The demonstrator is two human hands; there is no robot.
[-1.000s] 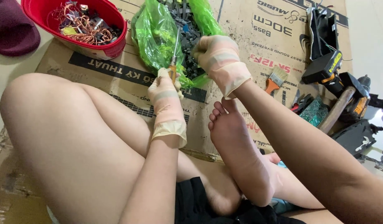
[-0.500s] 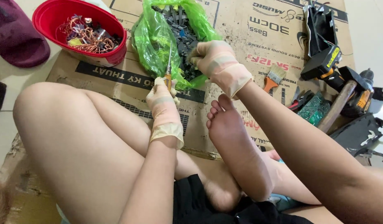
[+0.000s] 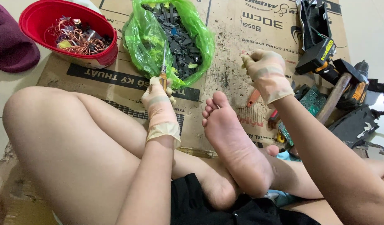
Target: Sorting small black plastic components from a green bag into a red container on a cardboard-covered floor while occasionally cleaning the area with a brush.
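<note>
beside red bowl [image 3: 96,58], green bag [image 3: 146,46] of scraps

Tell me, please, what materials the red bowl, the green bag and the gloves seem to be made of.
Red bowl: likely moulded plastic, smooth with a glossy rim. Green bag: thin plastic film, translucent, wrinkled and shiny. Gloves on the left hand and right hand: probably latex or similar rubber, beige, tight, matte.

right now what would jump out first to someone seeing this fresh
The bright green plastic bag of dark scrap pieces at top centre, with a red bowl of tangled copper wire to its left. In front, the gloved left hand grips a screwdriver upright, and the gloved right hand is raised over the cardboard.
</note>
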